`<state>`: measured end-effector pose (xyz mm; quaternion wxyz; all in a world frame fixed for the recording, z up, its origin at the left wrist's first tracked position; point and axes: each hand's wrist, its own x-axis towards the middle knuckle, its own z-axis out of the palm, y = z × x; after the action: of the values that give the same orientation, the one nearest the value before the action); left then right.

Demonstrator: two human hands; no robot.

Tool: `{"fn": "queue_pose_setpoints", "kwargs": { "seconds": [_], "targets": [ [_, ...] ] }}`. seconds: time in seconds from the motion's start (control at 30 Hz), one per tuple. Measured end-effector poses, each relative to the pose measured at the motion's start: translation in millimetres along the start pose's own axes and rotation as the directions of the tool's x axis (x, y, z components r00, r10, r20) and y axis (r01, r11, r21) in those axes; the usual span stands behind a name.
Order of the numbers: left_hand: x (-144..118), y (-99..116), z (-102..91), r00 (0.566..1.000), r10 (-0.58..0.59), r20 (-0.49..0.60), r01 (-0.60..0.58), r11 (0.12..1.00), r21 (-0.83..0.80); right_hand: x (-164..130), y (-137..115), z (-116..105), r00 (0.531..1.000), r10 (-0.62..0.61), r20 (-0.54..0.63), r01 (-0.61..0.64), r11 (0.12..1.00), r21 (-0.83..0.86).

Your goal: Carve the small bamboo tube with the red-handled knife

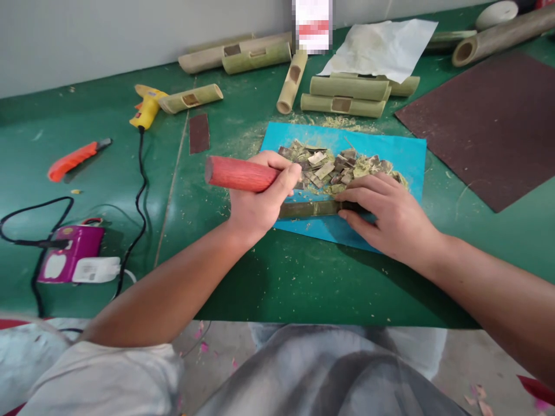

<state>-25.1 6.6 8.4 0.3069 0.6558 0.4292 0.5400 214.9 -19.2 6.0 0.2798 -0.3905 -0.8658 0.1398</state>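
Left hand (pixel 260 199) is seen closed in a fist around a red wooden handle (pixel 240 174), which sticks out to the left and slightly upward; the working end of the tool is hidden behind the fingers. Right hand (pixel 385 216) is laid flat and open, palm down, with its fingers pressed onto a dark bamboo strip (pixel 310 209). That strip lies lengthwise between the two hands on a blue mat (pixel 403 156), near the mat's front edge. Just behind the strip, a heap of cut bamboo chips (pixel 338 167) is piled on the same mat, touching the fingers of both hands. The mat is set on a green worktop (pixel 277 277), which is dusted with fine shavings. Behind the mat, several hollow bamboo tubes (pixel 342 95) with square notches are stacked, partly covered by a white sheet (pixel 381 46). To the right, a dark brown sheet (pixel 489 121) is spread flat. On the left side of the worktop a yellow glue gun (pixel 147 107), an orange utility knife (pixel 76 160) and a purple device (pixel 71 254) with black cables are found, well apart from the hands.
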Motion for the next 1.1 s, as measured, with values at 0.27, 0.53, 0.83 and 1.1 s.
{"fn": "queue_pose_setpoints", "kwargs": {
  "seconds": [0.27, 0.53, 0.83, 1.1],
  "targets": [
    [-4.5, -0.6, -1.3, 0.990, 0.055, 0.132, -0.049, 0.998, -0.046, -2.5, 3.8, 0.6, 0.994, 0.017, -0.104, -0.026, 0.996, -0.086],
    [-2.5, 5.7, -11.6, 0.942, 0.131, 0.310, -0.137, 0.991, -0.001, -3.7, 10.7, 4.6, 0.998, 0.048, -0.044, -0.052, 0.995, -0.090],
    [4.7, 8.2, -14.9, 0.899, 0.197, 0.390, -0.190, 0.980, -0.058, -2.1, 9.2, 6.9, 0.998, -0.047, -0.044, 0.047, 0.999, 0.005],
    [4.5, 8.6, -14.5, 0.847, 0.219, 0.484, -0.207, 0.975, -0.079, -0.2, 10.3, 5.6, 0.995, -0.104, -0.002, 0.104, 0.990, 0.099]
  ]
}}
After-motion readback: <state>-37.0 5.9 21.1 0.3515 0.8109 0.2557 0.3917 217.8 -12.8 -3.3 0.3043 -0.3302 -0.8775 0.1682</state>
